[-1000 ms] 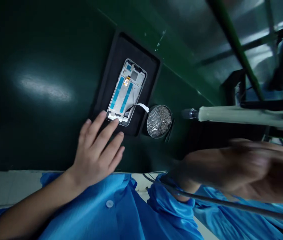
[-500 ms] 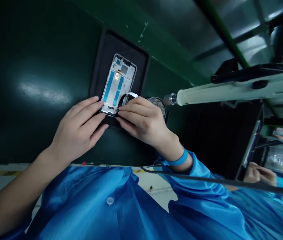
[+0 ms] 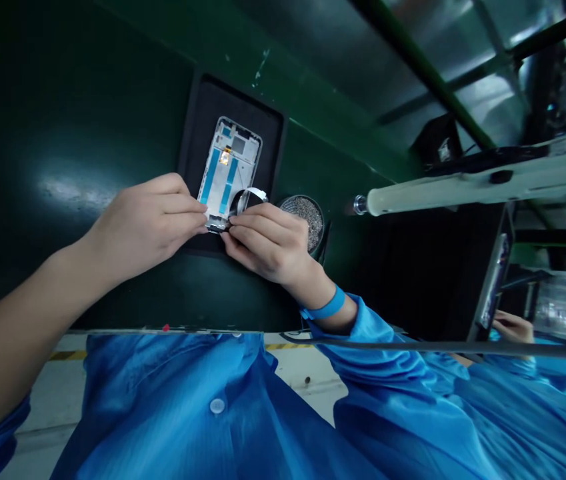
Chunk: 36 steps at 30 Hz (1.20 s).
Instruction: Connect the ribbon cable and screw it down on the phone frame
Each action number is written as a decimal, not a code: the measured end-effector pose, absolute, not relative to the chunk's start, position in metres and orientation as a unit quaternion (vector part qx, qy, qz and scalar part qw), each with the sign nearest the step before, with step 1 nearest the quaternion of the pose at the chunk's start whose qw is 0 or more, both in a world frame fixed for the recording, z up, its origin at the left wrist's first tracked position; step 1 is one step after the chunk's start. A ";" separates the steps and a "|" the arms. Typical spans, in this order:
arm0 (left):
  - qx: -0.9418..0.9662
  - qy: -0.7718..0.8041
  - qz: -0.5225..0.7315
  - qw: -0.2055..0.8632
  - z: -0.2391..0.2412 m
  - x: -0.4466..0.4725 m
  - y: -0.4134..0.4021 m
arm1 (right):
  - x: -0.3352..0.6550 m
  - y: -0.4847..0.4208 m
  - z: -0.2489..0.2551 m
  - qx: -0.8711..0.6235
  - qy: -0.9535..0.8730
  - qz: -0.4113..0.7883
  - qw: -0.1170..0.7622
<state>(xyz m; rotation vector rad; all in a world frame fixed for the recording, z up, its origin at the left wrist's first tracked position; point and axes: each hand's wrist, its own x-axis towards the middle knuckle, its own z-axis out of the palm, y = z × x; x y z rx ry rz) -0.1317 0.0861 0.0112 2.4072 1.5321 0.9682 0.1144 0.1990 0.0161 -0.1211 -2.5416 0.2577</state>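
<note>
An opened phone frame [image 3: 220, 180], silvery with two blue strips and a small orange flex piece, lies tilted on a dark tray [image 3: 267, 157]. At its lower left corner my left hand [image 3: 145, 220] has fingers and thumb pressed together, the tips meeting on the frame's edge. My right hand [image 3: 273, 243] is closed in a pinch at the lower right corner. A curved black and white strip [image 3: 255, 193] loops up from its fingers over the frame's side. The exact grip at the fingertips is partly hidden.
A round dish of small metal pieces [image 3: 307, 217] stands right of my right hand, with a dark thin tool [image 3: 327, 240] beside it. A pale arm with a metal tip [image 3: 413, 193] reaches in from the right. Another person's hand [image 3: 513, 327] is at far right.
My left hand's spread fingers have come together at the frame's lower left corner. My right hand stays pinched at the lower right. The whole view has shifted slightly.
</note>
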 end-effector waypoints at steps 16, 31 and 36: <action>0.788 0.491 0.366 0.061 0.009 -0.130 0.087 | 0.109 0.193 0.015 -0.088 -0.929 0.180 0.313; 0.777 0.544 0.298 0.105 0.019 -0.129 0.084 | 0.122 0.213 0.012 -0.078 -0.930 0.268 0.240; 0.782 0.548 0.261 0.139 0.028 -0.121 0.078 | 0.126 0.214 0.011 -0.084 -0.925 0.293 0.227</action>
